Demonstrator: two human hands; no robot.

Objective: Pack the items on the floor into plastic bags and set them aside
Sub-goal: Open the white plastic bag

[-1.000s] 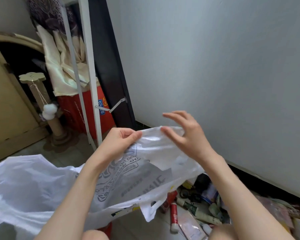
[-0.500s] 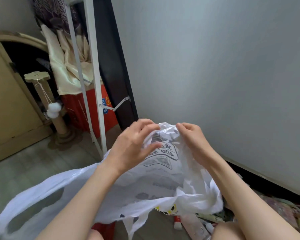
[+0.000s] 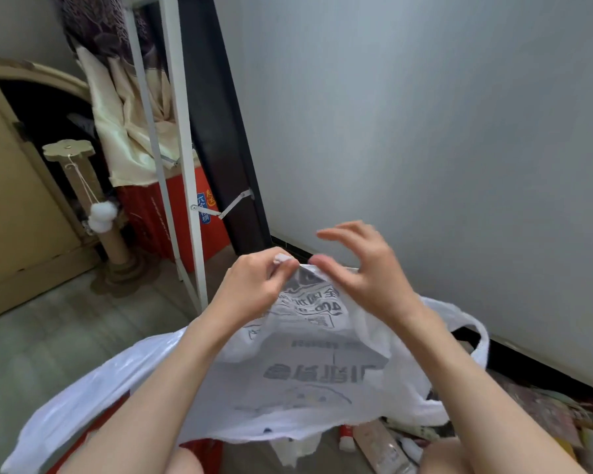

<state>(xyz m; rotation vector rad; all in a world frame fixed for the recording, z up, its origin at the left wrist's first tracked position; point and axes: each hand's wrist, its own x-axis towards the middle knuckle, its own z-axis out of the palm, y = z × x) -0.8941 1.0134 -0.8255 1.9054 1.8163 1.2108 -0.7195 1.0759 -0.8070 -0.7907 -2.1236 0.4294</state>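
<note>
Far left: a cat scratching post w/ a white pom-pom, not part of the job. Left hand pinches the top edge of the white plastic bag, held up in front of the person. Right hand is open, thumb on the bag edge, fingers spread. Bottom right, tubes & bottles lie on the floor, unpacked. Nothing looks bagged yet, so most of the job's left.

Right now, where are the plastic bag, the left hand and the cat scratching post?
plastic bag [image 3: 315, 378]: head view, on the printed front panel below the hands.
left hand [image 3: 254, 285]: head view, on the back of the hand.
cat scratching post [image 3: 93, 206]: head view, on the upright column.
</note>
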